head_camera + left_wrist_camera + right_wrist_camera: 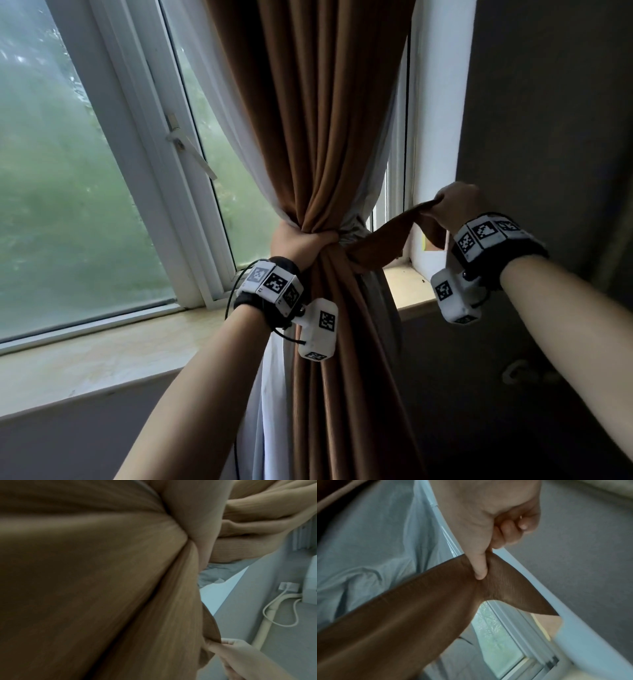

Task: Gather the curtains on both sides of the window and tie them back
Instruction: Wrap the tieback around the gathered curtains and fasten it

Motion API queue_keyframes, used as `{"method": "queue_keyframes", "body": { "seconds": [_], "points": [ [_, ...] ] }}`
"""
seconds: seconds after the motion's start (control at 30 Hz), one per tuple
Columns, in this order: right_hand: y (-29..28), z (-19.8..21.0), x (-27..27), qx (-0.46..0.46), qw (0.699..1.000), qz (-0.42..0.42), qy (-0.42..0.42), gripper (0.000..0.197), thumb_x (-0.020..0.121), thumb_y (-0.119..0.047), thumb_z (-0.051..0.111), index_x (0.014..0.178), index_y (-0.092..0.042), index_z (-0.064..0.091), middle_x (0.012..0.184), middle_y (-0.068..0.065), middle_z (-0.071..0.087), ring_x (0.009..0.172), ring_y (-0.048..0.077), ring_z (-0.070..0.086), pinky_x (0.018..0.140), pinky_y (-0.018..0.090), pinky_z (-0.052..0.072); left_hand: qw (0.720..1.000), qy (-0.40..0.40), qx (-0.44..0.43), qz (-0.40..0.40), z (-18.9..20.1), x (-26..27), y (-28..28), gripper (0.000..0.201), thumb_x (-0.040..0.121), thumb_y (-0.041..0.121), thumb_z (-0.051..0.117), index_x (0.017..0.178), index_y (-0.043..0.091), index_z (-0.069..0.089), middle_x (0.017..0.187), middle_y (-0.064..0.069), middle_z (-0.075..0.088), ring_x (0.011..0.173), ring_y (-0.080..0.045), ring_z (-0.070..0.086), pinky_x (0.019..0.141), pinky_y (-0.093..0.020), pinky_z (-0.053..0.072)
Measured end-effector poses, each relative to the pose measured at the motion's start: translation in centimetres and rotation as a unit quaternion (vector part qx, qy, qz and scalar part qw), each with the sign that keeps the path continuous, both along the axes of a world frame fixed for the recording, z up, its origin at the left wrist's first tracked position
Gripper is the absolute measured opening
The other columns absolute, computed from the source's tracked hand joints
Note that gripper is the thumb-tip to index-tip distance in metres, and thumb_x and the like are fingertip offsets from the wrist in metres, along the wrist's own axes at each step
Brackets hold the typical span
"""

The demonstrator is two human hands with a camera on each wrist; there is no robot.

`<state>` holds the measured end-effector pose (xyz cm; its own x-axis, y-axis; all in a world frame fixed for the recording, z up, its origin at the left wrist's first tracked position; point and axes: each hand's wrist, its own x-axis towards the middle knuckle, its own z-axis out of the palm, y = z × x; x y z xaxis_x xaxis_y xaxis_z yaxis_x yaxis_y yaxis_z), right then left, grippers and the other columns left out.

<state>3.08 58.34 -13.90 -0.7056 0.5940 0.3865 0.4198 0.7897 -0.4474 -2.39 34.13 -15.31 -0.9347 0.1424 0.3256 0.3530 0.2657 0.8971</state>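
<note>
A brown curtain [325, 120] hangs at the window's right side with a white sheer [236, 154] behind it. My left hand [301, 240] grips both, bunched into a tight waist at sill height. From that waist a brown tieback strap [383, 243] stretches to the right. My right hand [455, 205] pinches its end near the window reveal. In the right wrist view the thumb [479, 572] presses the strap [419, 615] against curled fingers. The left wrist view is mostly filled by curtain folds [85, 574]; my right hand [236, 655] holds the strap end [212, 632] low down.
The window pane [68, 188] with its white handle [186, 144] lies left of the curtain, above a pale stone sill [102, 356]. A dark wall [548, 102] stands close on the right. A wall socket with a looped cable [289, 588] sits lower on that wall.
</note>
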Motion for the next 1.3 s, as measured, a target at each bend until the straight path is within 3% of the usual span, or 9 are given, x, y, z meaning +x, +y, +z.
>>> {"method": "queue_keyframes", "body": {
  "seconds": [0.13, 0.2, 0.43, 0.57, 0.87, 1.03, 1.1, 1.17, 1.3],
  "points": [
    [-0.9, -0.3, -1.2, -0.293, 0.954, -0.015, 0.067, 0.026, 0.091, -0.015, 0.054, 0.070, -0.001, 0.061, 0.080, 0.016, 0.066, 0.064, 0.029, 0.062, 0.060, 0.035, 0.051, 1.000, -0.003, 0.007, -0.008, 0.0, 0.0, -0.1, 0.051, 0.064, 0.017, 0.081, 0.112, 0.012, 0.065, 0.093, 0.004, 0.059, 0.089, -0.012, 0.058, 0.079, -0.024, 0.046],
    [-1.0, -1.4, -1.4, -0.439, 0.896, 0.012, 0.069, 0.027, 0.095, -0.011, 0.044, 0.098, 0.007, 0.063, 0.103, 0.019, 0.066, 0.084, 0.033, 0.066, 0.067, 0.036, 0.049, 1.000, -0.001, 0.009, -0.018, -0.1, -0.2, -0.2, 0.051, 0.063, 0.017, 0.082, 0.111, 0.012, 0.065, 0.093, 0.004, 0.060, 0.090, -0.013, 0.059, 0.079, -0.024, 0.046],
    [-3.7, -2.6, -3.1, -0.534, 0.813, 0.142, 0.185, 0.029, 0.093, -0.020, 0.048, 0.120, -0.011, 0.045, 0.106, 0.003, 0.053, 0.100, 0.019, 0.053, 0.079, 0.039, 0.045, 0.999, -0.011, 0.023, -0.048, 0.0, -0.3, -0.7, 0.069, 0.042, 0.033, 0.077, 0.109, 0.019, 0.066, 0.099, 0.003, 0.068, 0.093, -0.017, 0.065, 0.085, -0.033, 0.054],
    [-4.6, -2.3, -4.1, -0.616, 0.724, 0.239, 0.197, 0.021, 0.094, -0.006, 0.036, 0.078, -0.010, 0.050, 0.075, 0.003, 0.050, 0.067, 0.019, 0.051, 0.059, 0.029, 0.043, 0.998, -0.006, 0.029, -0.061, 0.0, 0.2, -0.8, 0.071, 0.041, 0.034, 0.076, 0.110, 0.021, 0.065, 0.095, 0.007, 0.063, 0.091, -0.013, 0.061, 0.079, -0.025, 0.047],
    [-4.0, -6.2, -7.1, -0.512, 0.819, 0.179, 0.188, 0.019, 0.082, -0.023, 0.062, 0.097, -0.012, 0.060, 0.089, 0.006, 0.064, 0.080, 0.020, 0.061, 0.068, 0.024, 0.042, 0.998, 0.002, 0.045, -0.046, 0.2, 0.4, -0.3, 0.056, 0.048, 0.022, 0.081, 0.100, 0.028, 0.063, 0.089, 0.013, 0.062, 0.087, -0.009, 0.059, 0.067, -0.013, 0.048],
    [-3.5, -6.0, -6.3, -0.529, 0.791, 0.189, 0.244, 0.023, 0.088, 0.003, 0.052, 0.109, 0.002, 0.061, 0.102, 0.016, 0.065, 0.097, 0.029, 0.062, 0.079, 0.034, 0.047, 0.999, 0.006, 0.037, -0.039, 0.3, 0.4, -0.5, 0.049, 0.065, 0.007, 0.081, 0.109, 0.020, 0.063, 0.094, 0.008, 0.060, 0.081, -0.006, 0.055, 0.058, -0.004, 0.044],
    [-3.0, -5.1, -6.0, -0.600, 0.708, 0.213, 0.306, 0.024, 0.089, 0.007, 0.040, 0.104, 0.001, 0.059, 0.088, 0.013, 0.063, 0.083, 0.025, 0.060, 0.065, 0.026, 0.049, 0.998, 0.004, 0.039, -0.039, 0.3, 0.5, -0.5, 0.050, 0.066, 0.006, 0.080, 0.111, 0.017, 0.063, 0.093, 0.008, 0.060, 0.079, -0.005, 0.055, 0.056, -0.002, 0.043],
    [-2.8, -4.3, -6.0, -0.634, 0.678, 0.201, 0.314, 0.018, 0.085, 0.003, 0.037, 0.092, -0.007, 0.051, 0.076, 0.007, 0.055, 0.071, 0.018, 0.056, 0.053, 0.022, 0.046, 0.999, -0.002, 0.038, -0.038, 0.3, 0.7, -0.7, 0.051, 0.065, 0.007, 0.080, 0.112, 0.016, 0.063, 0.092, 0.009, 0.061, 0.077, -0.004, 0.057, 0.056, -0.003, 0.044],
    [-3.8, -3.2, -6.1, -0.622, 0.725, 0.227, 0.193, 0.015, 0.087, -0.020, 0.047, 0.074, -0.020, 0.054, 0.075, -0.003, 0.053, 0.073, 0.014, 0.052, 0.065, 0.028, 0.039, 0.998, -0.008, 0.046, -0.052, 0.3, 1.1, -1.0, 0.057, 0.058, 0.009, 0.084, 0.110, 0.018, 0.063, 0.090, 0.009, 0.062, 0.079, -0.005, 0.059, 0.064, -0.010, 0.047]
  ]
}}
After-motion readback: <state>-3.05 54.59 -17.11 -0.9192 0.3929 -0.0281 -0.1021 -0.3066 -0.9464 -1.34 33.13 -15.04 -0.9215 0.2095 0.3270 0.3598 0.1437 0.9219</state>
